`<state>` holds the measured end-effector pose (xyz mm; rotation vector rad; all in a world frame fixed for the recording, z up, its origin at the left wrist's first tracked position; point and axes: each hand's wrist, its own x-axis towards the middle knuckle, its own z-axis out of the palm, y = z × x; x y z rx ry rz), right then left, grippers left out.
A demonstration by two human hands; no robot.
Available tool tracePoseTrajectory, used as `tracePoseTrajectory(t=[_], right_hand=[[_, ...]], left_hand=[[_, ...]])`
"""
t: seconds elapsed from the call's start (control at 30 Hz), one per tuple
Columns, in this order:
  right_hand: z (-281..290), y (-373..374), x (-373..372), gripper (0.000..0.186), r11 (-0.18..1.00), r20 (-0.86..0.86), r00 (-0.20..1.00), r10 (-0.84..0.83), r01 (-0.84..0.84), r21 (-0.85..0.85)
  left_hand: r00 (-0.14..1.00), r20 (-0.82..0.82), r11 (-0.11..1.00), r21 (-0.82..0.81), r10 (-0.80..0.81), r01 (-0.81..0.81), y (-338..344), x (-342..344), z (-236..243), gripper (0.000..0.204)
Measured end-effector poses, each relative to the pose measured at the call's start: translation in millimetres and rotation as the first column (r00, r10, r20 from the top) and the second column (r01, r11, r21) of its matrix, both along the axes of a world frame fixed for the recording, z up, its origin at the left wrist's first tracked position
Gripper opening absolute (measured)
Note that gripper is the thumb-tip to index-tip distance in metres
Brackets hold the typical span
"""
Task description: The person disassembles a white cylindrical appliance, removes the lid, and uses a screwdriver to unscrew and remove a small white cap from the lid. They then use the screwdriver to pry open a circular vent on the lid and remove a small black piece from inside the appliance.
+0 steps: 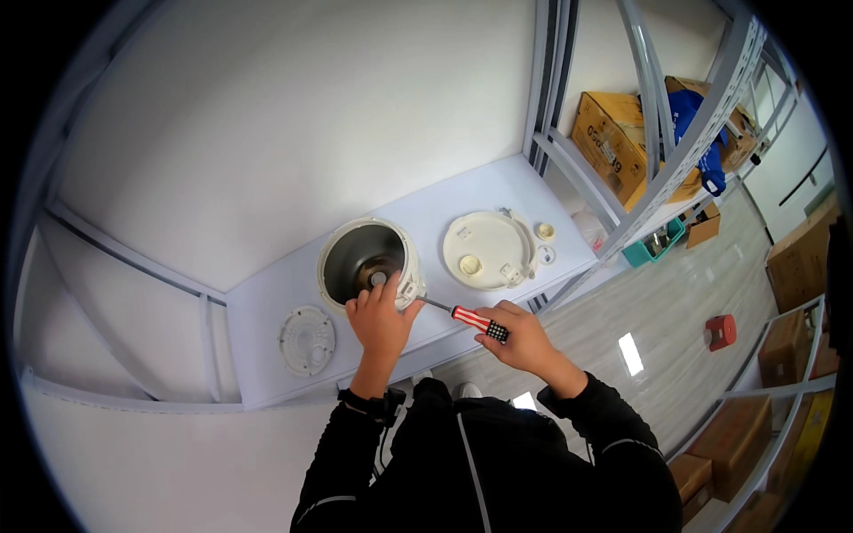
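Observation:
A white rice cooker body point(410, 256) with a dark metal inside stands on the bench. My left hand point(380, 322) is closed over its near rim, the thumb beside the white hinge or latch part point(409, 291). My right hand point(520, 339) grips a screwdriver point(469, 317) with a red-and-white striped handle and a dark checkered end. The shaft points left, and its tip meets the cooker's side near my left thumb. Whether it sits in a screw is too small to tell. Right of the cooker lies its round cream lid point(462, 231), holding a small round cap point(470, 265).
A perforated white disc point(306, 342) lies left of the cooker on the white bench point(258, 293). Beyond the lid are a small cream cup point(545, 231) and a white ring point(547, 255). A metal shelf frame point(582, 173) with cardboard boxes point(609, 138) rises at the right.

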<state>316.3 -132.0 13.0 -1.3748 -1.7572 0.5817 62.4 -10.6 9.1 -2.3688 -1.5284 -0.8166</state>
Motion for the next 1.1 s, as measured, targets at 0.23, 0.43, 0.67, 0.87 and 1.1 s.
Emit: tracePoseTrajectory(t=[0.23, 0.43, 0.67, 0.87, 1.1], right_hand=[[-23.1, 7.3, 1.4, 0.036, 0.946, -0.617, 0.785, -0.057, -0.156, -0.285], [-34.1, 10.0, 8.3, 0.031, 0.955, -0.630, 0.775, -0.042, -0.154, -0.253], [7.0, 1.4, 3.0, 0.042, 0.932, 0.191, 0.969, 0.159, -0.211, 0.293], [6.0, 3.3, -6.0, 0.038, 0.996, -0.271, 0.961, -0.064, 0.042, -0.084], [-2.0, 0.8, -1.7, 0.046, 0.996, -0.121, 0.992, 0.028, -0.037, -0.080]], left_hand=[[1.000, 0.006, 1.000, -0.005, -0.010, 0.010, -0.3, 0.6, 1.8, 0.068], [1.000, 0.014, 1.000, 0.021, -0.020, 0.020, 0.5, 1.9, 0.9, 0.066], [1.000, 0.021, 1.000, -0.026, 0.001, 0.000, -0.2, 2.6, 3.0, 0.065], [0.999, 0.053, 0.997, -0.072, -0.006, 0.010, -2.8, 2.7, 12.6, 0.062], [0.925, 0.328, 0.981, 0.084, -0.193, 0.175, -35.6, -0.9, 28.2, 0.035]])
